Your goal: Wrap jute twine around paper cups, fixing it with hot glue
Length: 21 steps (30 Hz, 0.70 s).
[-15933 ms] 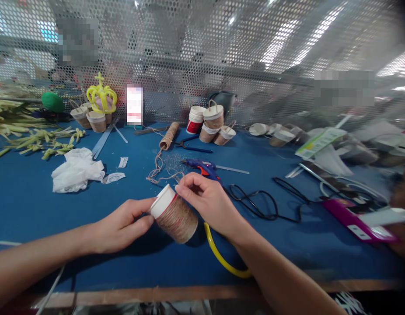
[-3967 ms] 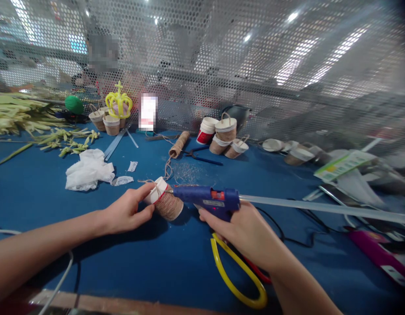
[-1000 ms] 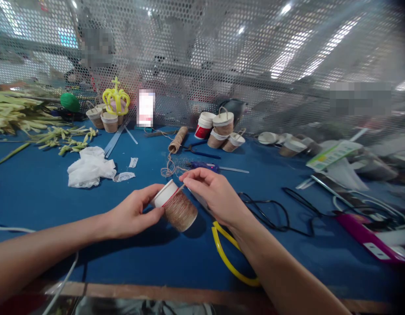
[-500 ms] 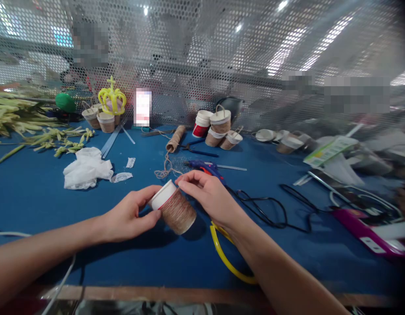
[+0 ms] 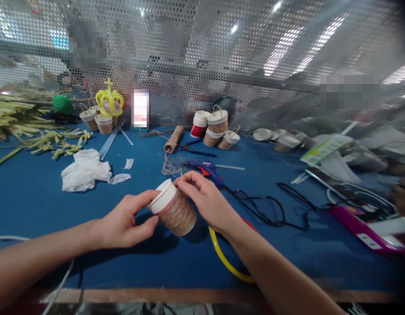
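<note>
My left hand [image 5: 122,221] grips a paper cup [image 5: 179,213] near its white rim, thumb in front and fingers behind. The cup is tilted, its mouth up and to the left, and brown twine is wound round most of its side below a thin red line. Near the upper side of the cup, my right hand [image 5: 207,197] is closed in a pinch on the twine strand. That strand trails in loose loops [image 5: 169,166] to a roll of twine [image 5: 173,139] behind. Just beyond my right hand lies a blue glue gun [image 5: 207,169].
Pliers [image 5: 199,151], twine-wrapped cups with handles [image 5: 218,121] and white cloth [image 5: 86,170] lie on the blue table. A yellow ring [image 5: 222,258] is partly under my right forearm. Black cable [image 5: 271,214] and a purple power strip [image 5: 356,225] are at right; mesh stands behind.
The cup has turned slightly in my left hand, and the red line shows less. The pinched strand is now visible above my right fingertips. The whole view has shifted a little.
</note>
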{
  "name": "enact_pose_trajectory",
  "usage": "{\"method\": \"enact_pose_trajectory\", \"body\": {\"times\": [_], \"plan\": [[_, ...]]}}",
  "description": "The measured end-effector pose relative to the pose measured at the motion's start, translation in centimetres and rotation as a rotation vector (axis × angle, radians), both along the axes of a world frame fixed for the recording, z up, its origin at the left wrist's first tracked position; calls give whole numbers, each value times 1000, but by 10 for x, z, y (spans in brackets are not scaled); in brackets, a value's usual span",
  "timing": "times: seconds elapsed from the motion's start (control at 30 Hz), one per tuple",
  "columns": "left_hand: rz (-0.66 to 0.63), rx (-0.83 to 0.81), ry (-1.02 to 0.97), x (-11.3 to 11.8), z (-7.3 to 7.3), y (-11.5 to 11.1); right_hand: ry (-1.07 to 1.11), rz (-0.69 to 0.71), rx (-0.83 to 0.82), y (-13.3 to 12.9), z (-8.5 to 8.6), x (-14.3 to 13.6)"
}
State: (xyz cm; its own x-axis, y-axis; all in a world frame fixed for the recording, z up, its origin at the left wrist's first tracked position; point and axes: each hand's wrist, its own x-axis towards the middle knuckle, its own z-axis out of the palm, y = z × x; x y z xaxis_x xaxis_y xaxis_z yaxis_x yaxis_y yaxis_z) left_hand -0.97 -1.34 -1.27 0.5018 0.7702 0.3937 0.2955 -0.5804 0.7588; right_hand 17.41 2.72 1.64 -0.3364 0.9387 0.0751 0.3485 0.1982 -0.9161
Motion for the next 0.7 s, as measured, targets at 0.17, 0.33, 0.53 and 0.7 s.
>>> {"method": "enact_pose_trajectory", "body": {"times": [0.17, 0.33, 0.53, 0.7], "plan": [[0, 70, -11, 1, 1, 0, -107, 16, 47, -1, 1, 0], [10, 85, 12, 1, 3, -1, -146, 33, 105, -2, -2, 0], [-1, 0, 3, 2, 2, -1, -169, 24, 131, 0, -8, 0], [25, -253, -48, 5, 7, 0, -251, -13, 210, -6, -10, -4]]}}
